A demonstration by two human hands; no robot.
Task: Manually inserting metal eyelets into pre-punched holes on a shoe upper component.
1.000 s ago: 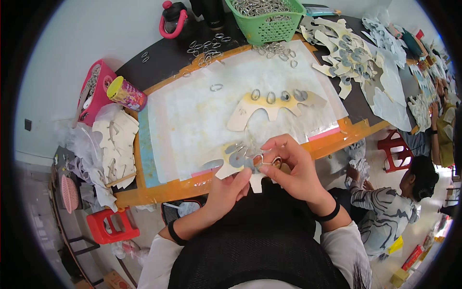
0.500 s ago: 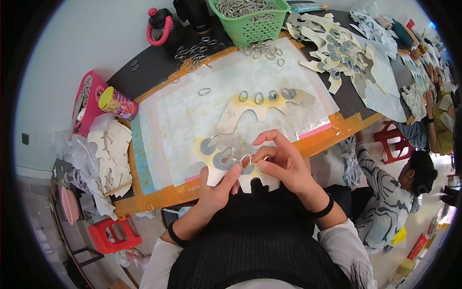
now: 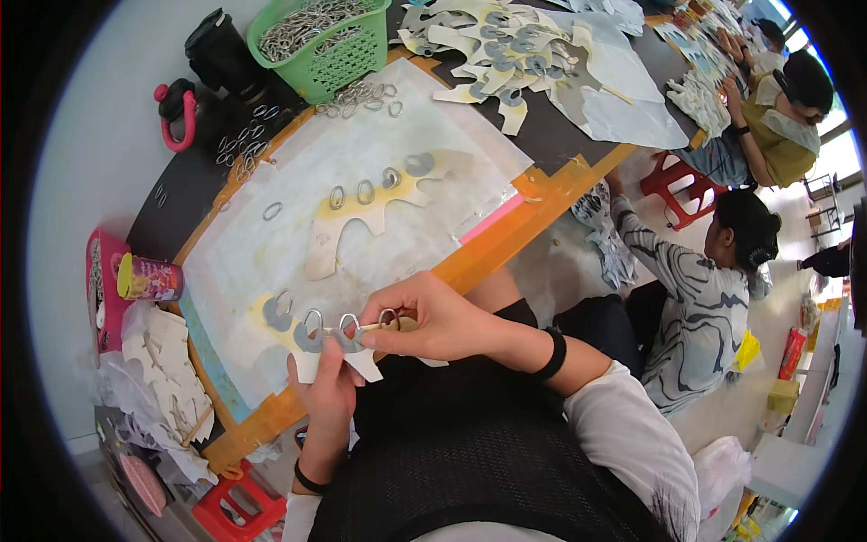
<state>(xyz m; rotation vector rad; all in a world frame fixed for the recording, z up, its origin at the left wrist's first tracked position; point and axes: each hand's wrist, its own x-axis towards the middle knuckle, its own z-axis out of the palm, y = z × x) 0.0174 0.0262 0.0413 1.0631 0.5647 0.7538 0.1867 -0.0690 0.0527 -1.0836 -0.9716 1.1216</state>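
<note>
At the orange-taped table edge (image 3: 492, 260), my left hand (image 3: 327, 390) is clamped on a cream scalloped piece (image 3: 305, 363) bearing metal rings (image 3: 349, 315), and my right hand (image 3: 426, 316) pinches it farther right; a similar piece (image 3: 370, 217) lies beyond, on the white sheet (image 3: 239, 266).

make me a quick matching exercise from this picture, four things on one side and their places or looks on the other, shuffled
1. nearer cut-out piece
2. green basket
3. black tumbler
4. tin

A. has a yellow lid
B. stands between the basket and a pink-handled bottle
C. held by the left hand and right hand
D. full of metal rings

Pairs: 1-C, 2-D, 3-B, 4-A
</note>
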